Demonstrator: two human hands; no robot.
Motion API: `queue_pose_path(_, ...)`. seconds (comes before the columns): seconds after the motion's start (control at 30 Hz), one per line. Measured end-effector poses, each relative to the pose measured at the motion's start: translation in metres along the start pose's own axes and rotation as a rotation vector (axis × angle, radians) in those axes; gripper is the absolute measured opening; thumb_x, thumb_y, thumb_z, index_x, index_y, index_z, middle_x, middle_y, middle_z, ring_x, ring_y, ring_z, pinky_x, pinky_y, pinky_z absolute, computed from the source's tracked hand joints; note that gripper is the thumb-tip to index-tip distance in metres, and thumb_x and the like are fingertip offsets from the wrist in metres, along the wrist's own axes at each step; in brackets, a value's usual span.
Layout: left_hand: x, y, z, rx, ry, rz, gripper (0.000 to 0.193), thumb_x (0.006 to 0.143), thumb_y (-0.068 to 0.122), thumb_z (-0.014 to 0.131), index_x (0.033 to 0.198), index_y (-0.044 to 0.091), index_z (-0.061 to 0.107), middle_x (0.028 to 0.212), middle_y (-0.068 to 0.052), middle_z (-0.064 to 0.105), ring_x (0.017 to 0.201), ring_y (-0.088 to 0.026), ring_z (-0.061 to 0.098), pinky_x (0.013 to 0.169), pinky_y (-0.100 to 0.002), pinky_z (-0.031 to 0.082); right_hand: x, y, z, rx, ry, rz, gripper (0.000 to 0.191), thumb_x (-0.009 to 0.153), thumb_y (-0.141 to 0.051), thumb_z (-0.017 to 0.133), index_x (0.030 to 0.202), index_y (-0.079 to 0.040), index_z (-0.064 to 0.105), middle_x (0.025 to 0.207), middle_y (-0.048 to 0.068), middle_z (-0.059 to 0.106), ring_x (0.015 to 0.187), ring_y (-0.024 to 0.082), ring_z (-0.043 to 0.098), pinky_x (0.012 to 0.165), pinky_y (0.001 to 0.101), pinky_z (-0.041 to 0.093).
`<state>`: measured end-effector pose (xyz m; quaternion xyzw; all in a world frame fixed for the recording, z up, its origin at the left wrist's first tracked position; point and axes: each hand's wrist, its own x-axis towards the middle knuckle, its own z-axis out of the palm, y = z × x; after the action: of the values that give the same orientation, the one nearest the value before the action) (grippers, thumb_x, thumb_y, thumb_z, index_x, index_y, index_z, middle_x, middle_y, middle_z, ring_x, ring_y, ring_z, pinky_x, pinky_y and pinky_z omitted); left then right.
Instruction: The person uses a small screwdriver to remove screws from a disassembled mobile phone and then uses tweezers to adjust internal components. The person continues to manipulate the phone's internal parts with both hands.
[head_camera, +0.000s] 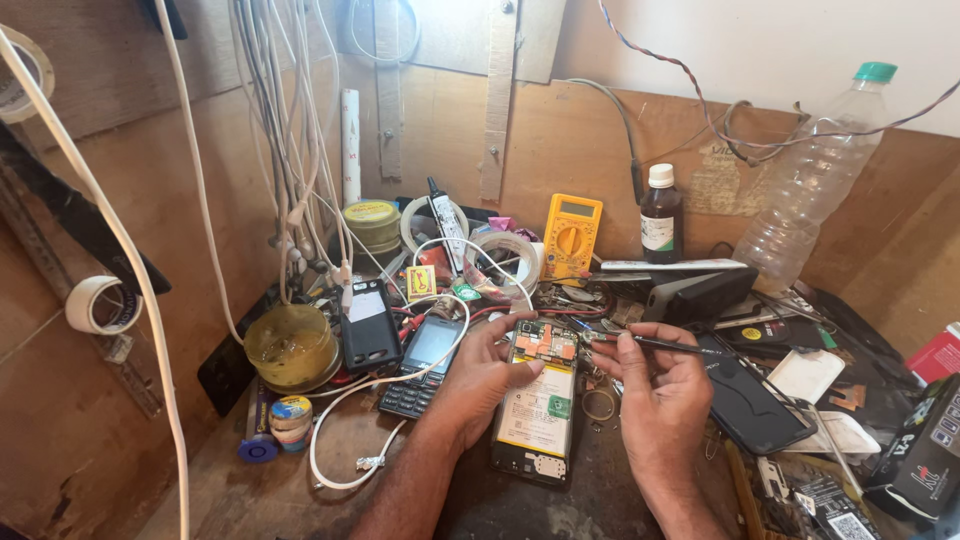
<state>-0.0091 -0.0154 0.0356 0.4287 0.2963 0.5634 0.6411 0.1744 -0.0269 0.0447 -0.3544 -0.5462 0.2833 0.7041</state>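
Hands, 2: left hand (478, 378) cupped against the left edge of opened phone (538, 412), fingers curled loosely, steadying it, not gripping round it; right hand (655, 385) pinched shut on thin dark tool (655, 344), tip pointing left toward the circuit board at the phone's top end.

Opened phone, 1: back cover off, lying flat on counter (350, 430) between the two hands, pale battery showing, board end away from the person.

Risks (judgement):
- tool tip could slip across the exposed board, scratch or bridge contacts; cause: fine tip, phone held on one side only.
- phone could slide right if pushed; nothing braces that side.
- loose white cable (340, 440) lies near left wrist; a snag could drag nearby items.
- small ring (600, 405) just beside phone could be knocked off into clutter.

Counts, rest:
- keypad phone (425, 365), 1, left of the hand.
- black box-shaped device (368, 325), 1.
- yellow multimeter (571, 235), 1, against back wall.
- brown bottle (660, 215), 1, white cap.
- clear plastic bottle (810, 185), 1, green cap, leaning.
- tape rolls approx 3–4; exact no. unclear.
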Motion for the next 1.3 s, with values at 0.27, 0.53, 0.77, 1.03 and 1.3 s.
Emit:
queue_pose_path(0.27,-0.0003,-0.0012,-0.0005,0.0,-0.017,0.006,0.07,0.079,-0.009,0.069,0.146,0.0,0.05,0.106,-0.017,0.075,0.089,-0.022,0.074,0.078,-0.033,0.062,-0.0008,-0.0012,0.0041,-0.077,-0.036,-0.051,0.013,0.101,-0.001,0.059,0.112,0.006,0.057,0.099,0.015,0.071,0.093,0.02,0.075,0.084,0.0333,0.066)
queue_pose_path(0.53,-0.0008,-0.0011,-0.0004,0.0,-0.017,0.012,0.071,0.078,-0.009,0.069,0.146,0.0,0.05,0.108,-0.016,0.074,0.092,-0.021,0.074,0.079,-0.033,0.062,-0.0016,-0.0007,0.0071,-0.165,-0.043,-0.087,0.012,0.099,0.001,0.061,0.11,0.006,0.059,0.098,0.013,0.072,0.092,0.018,0.075,0.082,0.0315,0.066)
queue_pose_path(0.77,-0.0013,0.0004,0.0012,0.051,0.005,-0.003,0.074,0.077,-0.009,0.069,0.148,0.0,0.049,0.108,-0.018,0.075,0.093,-0.021,0.073,0.082,-0.032,0.06,0.0003,-0.003,0.0072,-0.195,-0.049,-0.096,0.011,0.099,0.001,0.062,0.109,0.005,0.06,0.097,0.013,0.072,0.092,0.017,0.076,0.081,0.0316,0.062)
queue_pose_path(1.03,-0.0021,0.0004,0.0006,0.033,-0.033,0.018,0.074,0.078,-0.009,0.067,0.149,-0.002,0.049,0.112,-0.017,0.074,0.094,-0.02,0.073,0.083,-0.032,0.06,-0.0008,-0.0064,0.0074,-0.338,-0.054,-0.151,0.009,0.098,0.002,0.063,0.106,0.005,0.063,0.098,0.011,0.072,0.092,0.016,0.076,0.079,0.0303,0.061)
queue_pose_path(1.3,-0.0018,0.0005,0.0002,0.041,-0.044,0.024,0.073,0.078,-0.009,0.067,0.149,-0.002,0.049,0.112,-0.017,0.074,0.095,-0.02,0.072,0.083,-0.032,0.06,0.0001,-0.0055,0.0076,-0.303,-0.057,-0.136,0.009,0.098,0.002,0.063,0.106,0.006,0.062,0.096,0.012,0.072,0.09,0.017,0.076,0.079,0.031,0.062)
